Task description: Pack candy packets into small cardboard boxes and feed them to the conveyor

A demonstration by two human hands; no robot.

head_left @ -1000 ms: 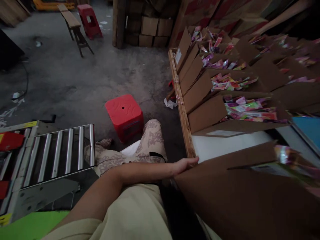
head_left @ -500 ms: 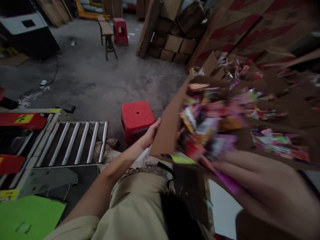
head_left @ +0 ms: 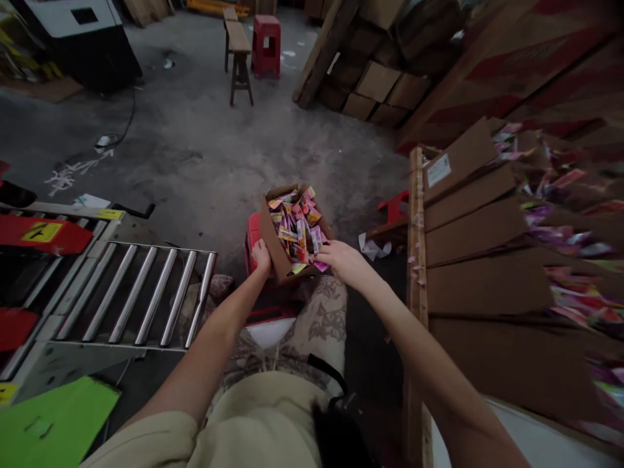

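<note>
An open cardboard box (head_left: 276, 246), full of small colourful packets (head_left: 302, 224), is at or just above the red plastic stool (head_left: 254, 227) in front of my knees. My left hand (head_left: 262, 256) grips the box's left wall, with the fingertips partly hidden. At the near right corner my right hand (head_left: 341, 261) is closed on the box edge, its fingers against a few packets that stick out there. Whether the box bears fully on the stool I cannot tell.
A roller conveyor (head_left: 141, 292) stands at my left, with a green board (head_left: 58, 422) beside it. Along my right, a wooden-framed rack (head_left: 416, 260) holds several cardboard boxes (head_left: 487, 286) of packets. A bench (head_left: 238, 39) and another red stool (head_left: 266, 45) stand farther off.
The box has moved left and away from the right side, down over the red stool, with both hands on it. The view has swung, showing the row of boxes at right.
</note>
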